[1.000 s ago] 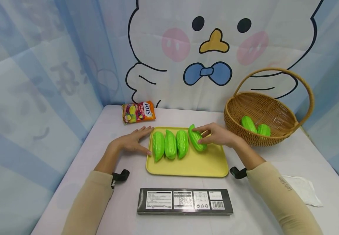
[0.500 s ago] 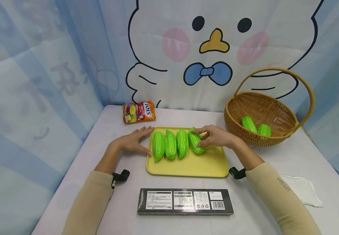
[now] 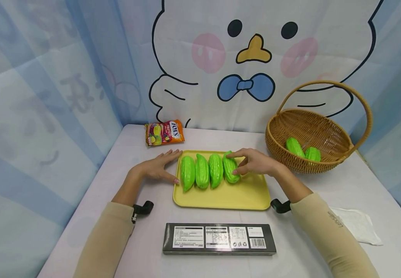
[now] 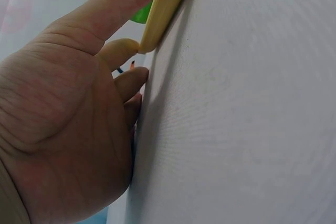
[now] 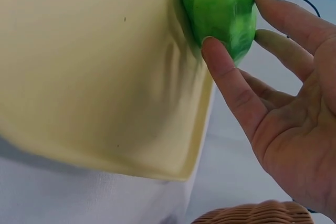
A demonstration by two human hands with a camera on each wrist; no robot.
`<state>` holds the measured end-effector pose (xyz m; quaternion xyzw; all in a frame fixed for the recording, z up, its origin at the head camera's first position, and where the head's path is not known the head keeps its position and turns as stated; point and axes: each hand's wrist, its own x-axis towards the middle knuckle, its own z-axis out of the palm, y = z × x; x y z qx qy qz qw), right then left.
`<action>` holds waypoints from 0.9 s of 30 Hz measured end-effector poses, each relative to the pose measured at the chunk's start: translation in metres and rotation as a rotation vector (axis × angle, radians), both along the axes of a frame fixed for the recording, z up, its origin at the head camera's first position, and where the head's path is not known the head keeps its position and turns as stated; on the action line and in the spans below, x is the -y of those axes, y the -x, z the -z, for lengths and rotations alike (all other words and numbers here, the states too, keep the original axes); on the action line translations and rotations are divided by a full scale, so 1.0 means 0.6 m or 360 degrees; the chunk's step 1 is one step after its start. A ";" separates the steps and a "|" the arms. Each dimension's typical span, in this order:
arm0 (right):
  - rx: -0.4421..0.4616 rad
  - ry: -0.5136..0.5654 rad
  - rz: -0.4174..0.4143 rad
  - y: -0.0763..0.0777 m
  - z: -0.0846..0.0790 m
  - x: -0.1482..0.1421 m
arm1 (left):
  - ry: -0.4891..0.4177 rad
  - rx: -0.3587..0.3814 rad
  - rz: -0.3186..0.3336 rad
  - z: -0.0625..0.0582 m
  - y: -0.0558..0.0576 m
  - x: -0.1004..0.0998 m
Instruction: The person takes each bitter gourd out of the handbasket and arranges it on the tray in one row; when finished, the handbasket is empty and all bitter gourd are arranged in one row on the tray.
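Observation:
A green toy bitter melon (image 3: 230,170) lies at the right end of a row on the yellow tray (image 3: 217,199). My right hand (image 3: 256,161) holds it between thumb and fingers; in the right wrist view the thumb tip touches one side of the melon (image 5: 220,9) and fingertips the other. Three more bitter melons (image 3: 202,172) lie side by side to its left, stems pointing mostly away. At the tray's left rim my left hand (image 3: 156,166) rests with fingers spread, thumb and fingertips against the edge. The left wrist view shows its palm (image 4: 58,114) beside the tray edge (image 4: 163,14).
A wicker basket (image 3: 273,133) with a tall handle stands at the back right, two green bitter melons (image 3: 295,147) inside. A candy bag (image 3: 164,132) lies at the back left. In front of the tray is a flat black box (image 3: 219,239); a white cloth (image 3: 356,226) lies by the right forearm.
My right hand has shifted the rightmost bitter melon slightly left and toward me, so it lies straighter and closer to the row. The left hand has stayed put.

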<state>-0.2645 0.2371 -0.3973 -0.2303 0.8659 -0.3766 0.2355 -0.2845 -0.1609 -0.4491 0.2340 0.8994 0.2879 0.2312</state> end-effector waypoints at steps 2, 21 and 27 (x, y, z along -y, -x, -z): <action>-0.0006 0.0003 0.0000 -0.001 0.000 0.000 | -0.0002 -0.0002 0.0006 0.000 0.000 0.000; -0.0037 0.0005 -0.0004 -0.005 -0.001 0.007 | 0.0005 -0.0001 0.0011 0.001 0.000 0.000; -0.0027 0.0009 0.0006 -0.007 -0.002 0.007 | 0.0017 0.0006 0.0005 0.002 0.001 0.001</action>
